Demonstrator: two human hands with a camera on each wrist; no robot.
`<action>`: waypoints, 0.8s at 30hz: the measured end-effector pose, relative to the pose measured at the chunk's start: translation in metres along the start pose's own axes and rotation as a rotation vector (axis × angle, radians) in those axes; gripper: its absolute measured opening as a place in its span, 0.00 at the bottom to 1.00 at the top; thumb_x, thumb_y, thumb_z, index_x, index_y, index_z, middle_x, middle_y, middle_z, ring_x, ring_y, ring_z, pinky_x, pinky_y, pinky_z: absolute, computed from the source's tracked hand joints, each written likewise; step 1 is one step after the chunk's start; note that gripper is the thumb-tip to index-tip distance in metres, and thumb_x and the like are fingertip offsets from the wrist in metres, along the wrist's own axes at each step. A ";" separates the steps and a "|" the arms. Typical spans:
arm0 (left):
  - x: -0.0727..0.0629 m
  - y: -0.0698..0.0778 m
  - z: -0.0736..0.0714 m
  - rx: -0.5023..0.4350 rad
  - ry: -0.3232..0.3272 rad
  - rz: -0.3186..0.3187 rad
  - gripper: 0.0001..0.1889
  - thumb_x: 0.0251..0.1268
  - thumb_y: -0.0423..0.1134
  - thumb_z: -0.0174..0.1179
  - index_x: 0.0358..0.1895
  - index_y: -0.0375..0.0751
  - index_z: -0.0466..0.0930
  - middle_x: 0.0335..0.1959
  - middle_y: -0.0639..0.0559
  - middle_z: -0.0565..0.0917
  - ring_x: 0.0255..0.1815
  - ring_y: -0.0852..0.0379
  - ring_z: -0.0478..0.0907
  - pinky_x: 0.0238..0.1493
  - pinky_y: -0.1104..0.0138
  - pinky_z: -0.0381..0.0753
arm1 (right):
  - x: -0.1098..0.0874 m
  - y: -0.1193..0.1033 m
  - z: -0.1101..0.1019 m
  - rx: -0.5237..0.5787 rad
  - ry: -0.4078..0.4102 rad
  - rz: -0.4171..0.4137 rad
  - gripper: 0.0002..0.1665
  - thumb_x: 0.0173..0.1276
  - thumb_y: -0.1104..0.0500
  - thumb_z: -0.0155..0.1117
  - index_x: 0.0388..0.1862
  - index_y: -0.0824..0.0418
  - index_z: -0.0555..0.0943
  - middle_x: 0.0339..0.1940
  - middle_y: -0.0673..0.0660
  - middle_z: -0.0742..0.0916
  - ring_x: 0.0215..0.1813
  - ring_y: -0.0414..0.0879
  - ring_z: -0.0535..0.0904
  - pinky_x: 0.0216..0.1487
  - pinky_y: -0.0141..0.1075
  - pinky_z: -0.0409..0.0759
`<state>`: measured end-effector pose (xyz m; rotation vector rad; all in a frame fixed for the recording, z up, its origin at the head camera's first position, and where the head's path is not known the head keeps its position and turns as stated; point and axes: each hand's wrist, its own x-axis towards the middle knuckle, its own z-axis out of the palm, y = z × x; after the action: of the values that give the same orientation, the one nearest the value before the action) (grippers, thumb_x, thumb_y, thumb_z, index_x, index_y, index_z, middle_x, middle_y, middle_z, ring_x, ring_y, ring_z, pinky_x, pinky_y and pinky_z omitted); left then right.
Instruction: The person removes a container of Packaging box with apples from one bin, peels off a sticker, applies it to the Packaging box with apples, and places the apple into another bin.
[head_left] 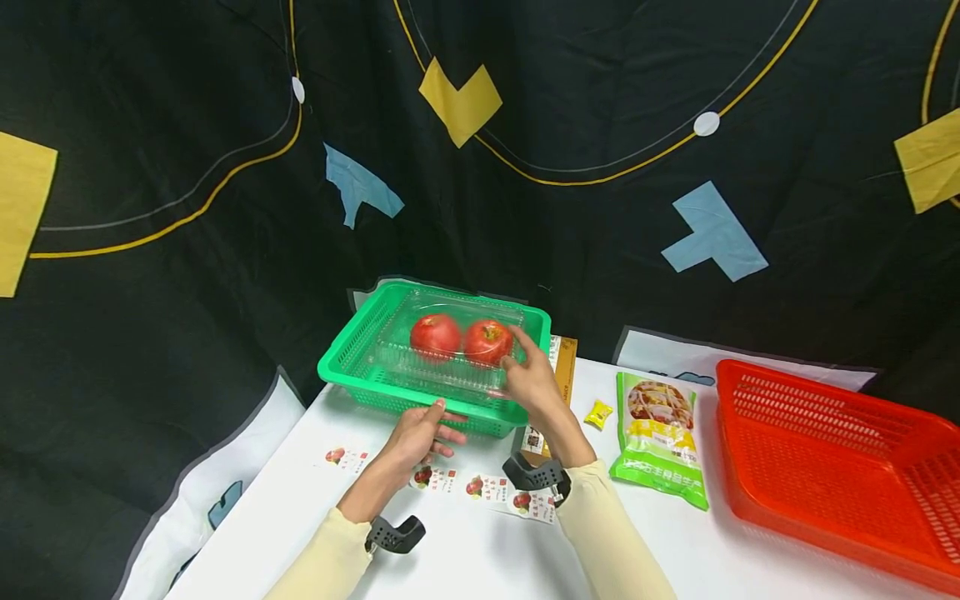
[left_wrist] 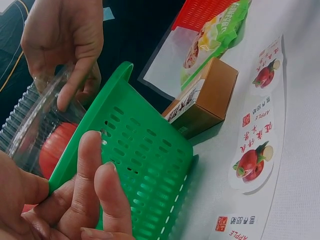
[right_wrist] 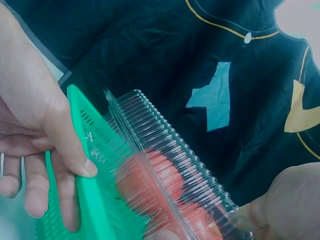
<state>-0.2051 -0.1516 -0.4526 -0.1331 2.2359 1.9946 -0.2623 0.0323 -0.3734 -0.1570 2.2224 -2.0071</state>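
Two apples (head_left: 437,335) sit in clear box (head_left: 442,382), itself in green basket (head_left: 375,402) on worktop (head_left: 300,467). R hand (head_left: 532,381) pinches box's right end; L hand (head_left: 420,432) pinches basket's near rim, thumb inside, fingers outside. Step, prob.: box going in or out, can't tell which. Next move likely needs basket steady, box level w/ apples settled.

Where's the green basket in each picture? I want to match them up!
Head view: the green basket is near the middle, a little left.
Left wrist view: the basket is left of the middle, reaching down to the bottom edge.
Right wrist view: the basket is at the lower left.
Shared landmark: look for a red apple; at least one shows in all three pictures.
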 end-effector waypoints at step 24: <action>0.001 -0.002 0.000 -0.009 -0.011 0.005 0.27 0.81 0.50 0.38 0.52 0.32 0.81 0.30 0.48 0.87 0.22 0.56 0.80 0.17 0.71 0.64 | -0.029 -0.011 -0.020 0.004 -0.019 -0.052 0.34 0.77 0.67 0.48 0.78 0.49 0.59 0.13 0.50 0.65 0.13 0.40 0.62 0.29 0.36 0.80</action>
<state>-0.2059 -0.1522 -0.4544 -0.1167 2.2233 2.0033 -0.2378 0.0559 -0.3592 -0.2354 2.2253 -2.0268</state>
